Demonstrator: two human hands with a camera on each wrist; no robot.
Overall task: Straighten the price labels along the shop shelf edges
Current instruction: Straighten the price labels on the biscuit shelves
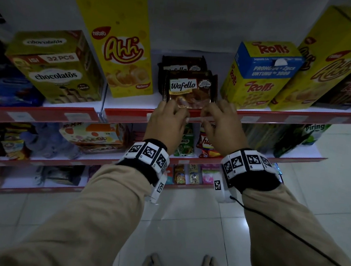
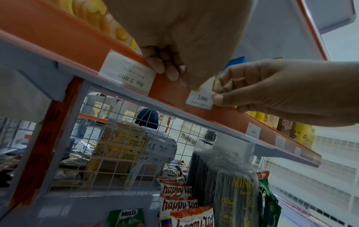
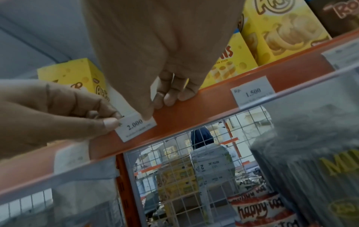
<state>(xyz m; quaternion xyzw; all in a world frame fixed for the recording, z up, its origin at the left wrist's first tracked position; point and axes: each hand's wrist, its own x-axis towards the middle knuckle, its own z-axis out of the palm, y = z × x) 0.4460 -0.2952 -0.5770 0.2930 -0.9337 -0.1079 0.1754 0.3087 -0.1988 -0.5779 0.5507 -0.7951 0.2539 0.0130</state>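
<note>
A small white price label (image 2: pixel 199 99) marked 2.000 sits in the red shelf edge strip (image 1: pixel 129 113), below the Wafello packs (image 1: pixel 190 89). My left hand (image 1: pixel 179 114) pinches the label's left end between thumb and forefinger. My right hand (image 1: pixel 206 115) holds its right end, thumb on the label's face, fingers curled over the strip's top. In the right wrist view the label (image 3: pixel 136 127) lies slightly tilted against the strip. In the head view only a pale sliver of the label (image 1: pixel 194 119) shows between the two hands.
More labels sit along the strip: one marked Rp. 2.000 (image 2: pixel 128 75) to the left, one marked 1.500 (image 3: pixel 252 92) to the right. Chocolatos (image 1: pixel 56 67), Ahh (image 1: pixel 119 41) and Rolls (image 1: pixel 259 76) boxes stand on the shelf. Snack bags (image 2: pixel 176 198) fill the shelf below.
</note>
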